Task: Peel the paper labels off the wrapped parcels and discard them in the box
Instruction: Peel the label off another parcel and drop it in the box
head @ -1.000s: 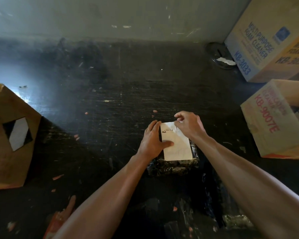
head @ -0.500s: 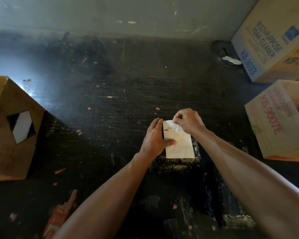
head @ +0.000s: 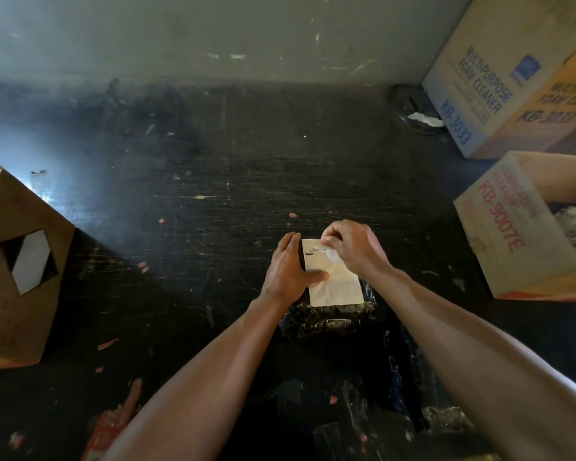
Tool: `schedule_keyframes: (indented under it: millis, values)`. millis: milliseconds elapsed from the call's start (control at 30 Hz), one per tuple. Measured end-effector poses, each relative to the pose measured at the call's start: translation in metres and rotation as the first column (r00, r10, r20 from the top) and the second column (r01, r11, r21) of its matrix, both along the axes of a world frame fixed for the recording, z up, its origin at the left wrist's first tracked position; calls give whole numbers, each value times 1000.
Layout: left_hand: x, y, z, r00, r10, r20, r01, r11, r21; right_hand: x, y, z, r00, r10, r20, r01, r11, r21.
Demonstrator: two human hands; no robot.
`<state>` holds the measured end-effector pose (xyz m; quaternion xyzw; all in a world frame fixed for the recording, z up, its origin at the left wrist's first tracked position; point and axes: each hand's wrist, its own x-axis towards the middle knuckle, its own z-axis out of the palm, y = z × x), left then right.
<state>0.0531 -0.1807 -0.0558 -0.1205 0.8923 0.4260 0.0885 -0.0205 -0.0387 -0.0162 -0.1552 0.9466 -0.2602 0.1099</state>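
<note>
Right hand [head: 353, 251], centre of frame, pinches the upper edge of the white rectangular paper label [head: 335, 287] between curled fingers and thumb, apparently to start the peel. Left hand [head: 288, 271], fingers straight and thumb pressing the label, steadies the dark film-wrapped parcel [head: 330, 319] against that pull. The open red-lettered brown cardboard box [head: 499, 234] stands at right, handy for discards.

Dim scene, bluish glare on the dark floor [head: 57, 168] at left, soft wide-angle warping toward edges.
</note>
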Motion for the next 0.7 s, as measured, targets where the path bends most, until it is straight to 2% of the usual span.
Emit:
schedule_keyframes:
  millis: [200, 300, 700]
  values:
    - [6, -5, 3, 999, -51, -3, 51, 997, 53, 5, 2, -1, 999, -12, -44, 12, 1000, -2]
    - [20, -3, 4, 996, -89, -22, 89, 996, 23, 5, 4, -2, 998, -35, -55, 35, 999, -1]
    - [28, 10, 6, 999, -41, -12, 41, 998, -40, 13, 1, 18, 998, -47, -31, 46, 999, -11]
